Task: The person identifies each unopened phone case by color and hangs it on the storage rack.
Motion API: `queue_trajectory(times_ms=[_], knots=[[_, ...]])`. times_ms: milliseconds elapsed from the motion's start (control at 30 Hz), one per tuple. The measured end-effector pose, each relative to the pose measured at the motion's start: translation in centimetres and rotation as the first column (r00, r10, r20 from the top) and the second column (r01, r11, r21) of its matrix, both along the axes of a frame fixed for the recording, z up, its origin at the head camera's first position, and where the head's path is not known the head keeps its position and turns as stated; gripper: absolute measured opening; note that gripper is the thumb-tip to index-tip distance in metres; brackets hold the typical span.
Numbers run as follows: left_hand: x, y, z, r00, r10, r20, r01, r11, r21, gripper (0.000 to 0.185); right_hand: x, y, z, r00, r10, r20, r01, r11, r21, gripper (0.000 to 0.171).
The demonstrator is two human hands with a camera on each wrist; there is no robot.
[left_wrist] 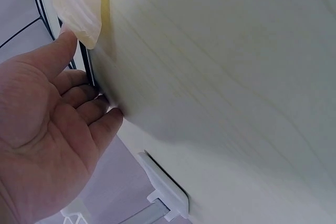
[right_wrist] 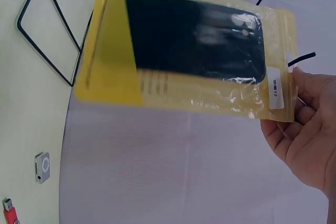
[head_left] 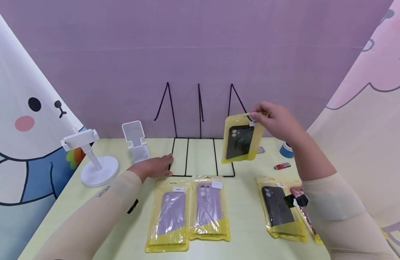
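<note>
My right hand (head_left: 276, 119) pinches the top corner of a yellow clear-front pouch (head_left: 260, 135) holding a black phone case (head_left: 239, 142). The pouch hangs upright at the right hook of a black wire display rack (head_left: 200, 138). In the right wrist view, the hook's tip (right_wrist: 303, 58) sticks out past the pouch's top edge, beside my fingers. My left hand (head_left: 156, 167) rests at the left side of the rack's base, thumb and fingers spread apart. In the left wrist view, its fingertips (left_wrist: 113, 116) reach down at the tabletop beside the wire.
Two pouches with purple phone cases (head_left: 172, 213) (head_left: 209, 206) lie in front of the rack. At right lie a black-case pouch (head_left: 278, 209), a partly hidden pouch, a red USB stick (head_left: 282, 166) and blue tape (head_left: 286, 151). White phone stands (head_left: 100, 170) (head_left: 135, 139) are at left.
</note>
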State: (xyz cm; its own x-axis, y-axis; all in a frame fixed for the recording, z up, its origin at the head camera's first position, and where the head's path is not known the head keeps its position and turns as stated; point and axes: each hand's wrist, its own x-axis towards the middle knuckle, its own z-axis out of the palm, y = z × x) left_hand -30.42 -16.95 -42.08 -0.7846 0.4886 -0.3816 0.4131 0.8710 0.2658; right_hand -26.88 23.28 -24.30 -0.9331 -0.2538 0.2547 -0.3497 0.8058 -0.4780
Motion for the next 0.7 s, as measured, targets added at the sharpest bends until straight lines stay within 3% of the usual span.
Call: queue_trajectory(times_ms=[300, 700], knots=[[-0.1, 0.2, -0.1, 1.000, 0.000, 0.002, 0.000, 1.000, -0.007, 0.074, -2.2, -0.5, 0.4, 0.999, -0.030, 0.031, 0.030, 1.000, 0.011, 0.040], [-0.2, 0.5, 0.2, 0.998, 0.060, 0.023, -0.059, 0.997, -0.045, 0.076, -5.5, -1.8, 1.7, 0.990, -0.109, 0.088, 0.108, 0.994, 0.012, 0.045]])
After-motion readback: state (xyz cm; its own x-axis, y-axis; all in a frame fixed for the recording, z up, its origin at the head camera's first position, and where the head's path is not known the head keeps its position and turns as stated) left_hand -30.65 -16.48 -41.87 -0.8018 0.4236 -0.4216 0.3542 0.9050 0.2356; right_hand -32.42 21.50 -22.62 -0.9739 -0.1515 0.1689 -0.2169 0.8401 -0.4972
